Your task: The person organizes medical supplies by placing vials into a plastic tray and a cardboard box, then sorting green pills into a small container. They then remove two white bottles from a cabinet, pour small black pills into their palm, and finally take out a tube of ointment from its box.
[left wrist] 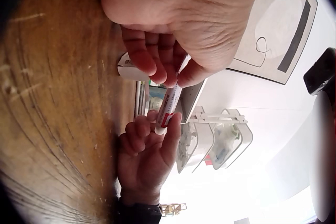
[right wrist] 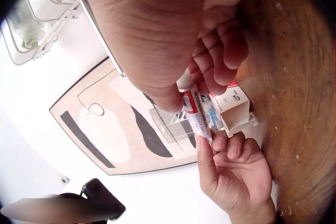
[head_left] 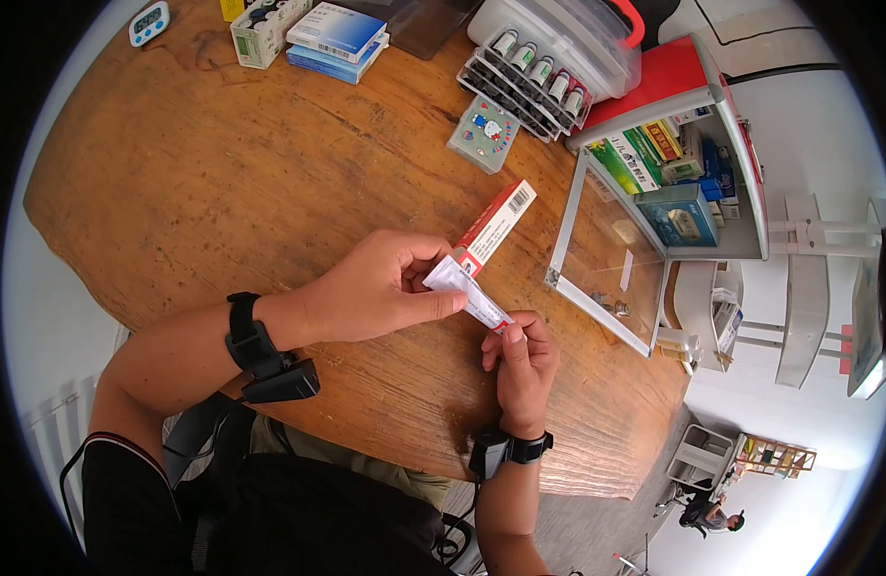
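A small white ointment tube with a red band near its cap is held between both hands above the table. My left hand pinches the flat crimped end between thumb and fingers. At the other end, my right hand grips the white cap with thumb and curled fingers. In the left wrist view the tube slants between the two sets of fingertips. Just beyond the hands lies a red and white carton; the right wrist view shows this carton with its end flap open.
A red-topped medicine case stands at right, its clear door swung out over the table. Vial trays, a cartoon-printed box, blue and white boxes and a timer sit along the far side. A person sits in the background.
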{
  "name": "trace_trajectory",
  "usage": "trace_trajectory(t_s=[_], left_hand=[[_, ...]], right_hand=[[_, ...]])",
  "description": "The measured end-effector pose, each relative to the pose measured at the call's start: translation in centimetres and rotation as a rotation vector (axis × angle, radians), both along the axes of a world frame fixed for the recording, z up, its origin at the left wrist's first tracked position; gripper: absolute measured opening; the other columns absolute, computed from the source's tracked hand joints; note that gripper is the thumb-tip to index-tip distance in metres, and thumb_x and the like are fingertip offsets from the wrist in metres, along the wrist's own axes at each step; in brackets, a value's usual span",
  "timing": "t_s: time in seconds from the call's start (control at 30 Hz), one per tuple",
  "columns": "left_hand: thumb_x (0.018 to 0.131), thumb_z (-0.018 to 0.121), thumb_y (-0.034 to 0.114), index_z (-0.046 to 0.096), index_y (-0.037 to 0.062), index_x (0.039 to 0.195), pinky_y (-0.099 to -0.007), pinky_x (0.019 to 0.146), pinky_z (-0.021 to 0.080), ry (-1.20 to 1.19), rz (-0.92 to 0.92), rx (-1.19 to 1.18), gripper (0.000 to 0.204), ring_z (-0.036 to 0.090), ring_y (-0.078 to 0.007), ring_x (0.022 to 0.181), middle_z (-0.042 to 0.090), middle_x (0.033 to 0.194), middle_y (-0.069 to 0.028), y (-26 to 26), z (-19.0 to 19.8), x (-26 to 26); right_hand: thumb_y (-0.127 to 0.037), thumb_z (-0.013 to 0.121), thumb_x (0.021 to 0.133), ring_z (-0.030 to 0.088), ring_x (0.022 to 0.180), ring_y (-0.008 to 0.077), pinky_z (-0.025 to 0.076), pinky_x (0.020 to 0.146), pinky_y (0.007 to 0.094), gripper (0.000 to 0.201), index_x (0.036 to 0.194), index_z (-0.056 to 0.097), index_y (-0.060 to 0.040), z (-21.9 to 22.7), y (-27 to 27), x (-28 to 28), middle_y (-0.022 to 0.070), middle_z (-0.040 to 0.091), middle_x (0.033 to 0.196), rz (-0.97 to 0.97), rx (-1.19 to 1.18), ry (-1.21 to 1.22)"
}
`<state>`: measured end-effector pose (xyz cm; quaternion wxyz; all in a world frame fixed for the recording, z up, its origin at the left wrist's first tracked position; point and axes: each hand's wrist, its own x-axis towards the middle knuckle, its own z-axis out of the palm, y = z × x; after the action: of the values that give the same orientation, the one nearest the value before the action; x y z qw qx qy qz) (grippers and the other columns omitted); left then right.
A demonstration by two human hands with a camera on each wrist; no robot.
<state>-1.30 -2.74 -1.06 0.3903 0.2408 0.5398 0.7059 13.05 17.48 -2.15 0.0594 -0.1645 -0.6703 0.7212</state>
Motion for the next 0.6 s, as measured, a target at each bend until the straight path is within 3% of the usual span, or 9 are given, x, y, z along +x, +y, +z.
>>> trace_trajectory(t_s=[0.6], left_hand=[[0.097, 0.072, 0.016, 0.068, 0.0029, 0.108, -0.0200, 0.063, 0.043, 0.156, -0.057, -0.053, 0.018, 0.054, -0.0003, 0.075, 0.063, 0.085, 0.0042, -0.16, -0.62, 0.28]], right_hand=[[-0.022, 0.066, 0.101, 0.058, 0.065, 0.0091, 0.047, 0.060, 0.0233, 0.023, 0.104, 0.063, 0.0002, -0.03, 0.01, 0.06, 0.0054, 0.066, 0.080, -0.010, 0.006, -0.009]])
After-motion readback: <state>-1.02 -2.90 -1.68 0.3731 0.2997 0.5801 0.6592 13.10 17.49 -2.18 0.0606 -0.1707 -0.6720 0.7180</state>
